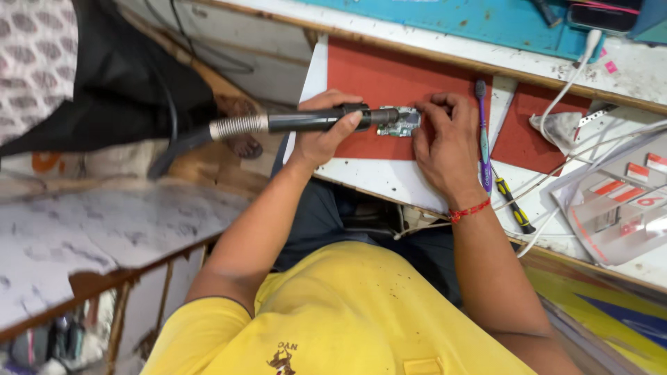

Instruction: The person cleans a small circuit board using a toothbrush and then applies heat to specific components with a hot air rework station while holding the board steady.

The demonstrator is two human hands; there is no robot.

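My left hand (325,128) grips a black hot-air wand (306,121) with a ribbed metal collar, its nozzle lying sideways over a small green circuit board (403,121). The board rests on a red mat (389,80) on the white workbench. My right hand (445,139) lies flat on the mat beside the board, its fingertips pressing the board's right edge. A red thread band circles that wrist.
A purple toothbrush (482,132) and a yellow-and-black screwdriver (514,205) lie right of my right hand. White cables (566,87), crumpled tissue and clear plastic trays (618,208) fill the right side. A black hose runs left from the wand. Another person's foot (240,125) rests on the floor.
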